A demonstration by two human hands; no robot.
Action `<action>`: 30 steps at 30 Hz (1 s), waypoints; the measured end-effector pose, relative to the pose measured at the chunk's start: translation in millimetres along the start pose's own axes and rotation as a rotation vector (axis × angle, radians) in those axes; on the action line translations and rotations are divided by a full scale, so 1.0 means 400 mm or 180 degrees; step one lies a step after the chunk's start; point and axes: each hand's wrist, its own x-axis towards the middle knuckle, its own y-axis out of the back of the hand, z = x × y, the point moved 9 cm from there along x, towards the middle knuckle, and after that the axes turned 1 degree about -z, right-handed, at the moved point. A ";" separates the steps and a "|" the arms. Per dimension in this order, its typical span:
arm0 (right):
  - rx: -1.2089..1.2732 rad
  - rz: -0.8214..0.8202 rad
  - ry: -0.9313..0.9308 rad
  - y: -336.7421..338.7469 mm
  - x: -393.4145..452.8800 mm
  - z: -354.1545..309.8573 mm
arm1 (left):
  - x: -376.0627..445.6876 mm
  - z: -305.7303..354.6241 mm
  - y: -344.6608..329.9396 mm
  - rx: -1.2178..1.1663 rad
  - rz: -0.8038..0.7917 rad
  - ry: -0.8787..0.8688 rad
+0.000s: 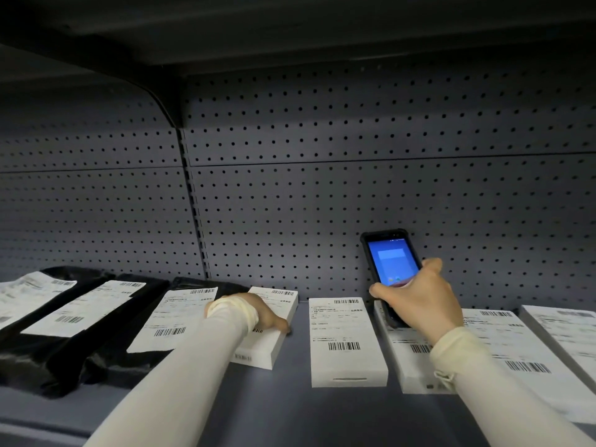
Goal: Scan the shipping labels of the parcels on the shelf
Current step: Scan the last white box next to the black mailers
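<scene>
My right hand (422,301) grips a black handheld scanner (388,262) with a lit blue screen, held upright above a white box (416,362) on the shelf. My left hand (264,312) lies flat on another white box (277,317) with a barcoded label, fingers curled over its right edge. Between the two hands a third white box (345,340) lies flat, label up. At the left lie black poly bags (48,356) with white shipping labels (175,317) facing up. Further white parcels (529,356) lie at the right.
The grey shelf board (290,398) runs along the front. Behind the parcels stands a perforated grey back panel (322,188), with a vertical upright (193,204) left of centre. Another shelf (290,33) hangs dark overhead.
</scene>
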 end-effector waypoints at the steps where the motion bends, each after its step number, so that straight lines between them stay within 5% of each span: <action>1: -0.0001 -0.0013 0.0003 -0.001 0.000 -0.001 | -0.002 -0.003 -0.001 0.0017 -0.0004 0.0033; 22: 0.0041 -0.0084 0.0004 0.009 -0.013 0.003 | -0.029 -0.019 0.020 -0.1068 0.0705 0.0074; 30: 0.0023 -0.0159 0.0040 -0.003 -0.032 -0.008 | 0.008 -0.065 0.007 -0.3834 0.0957 -0.0552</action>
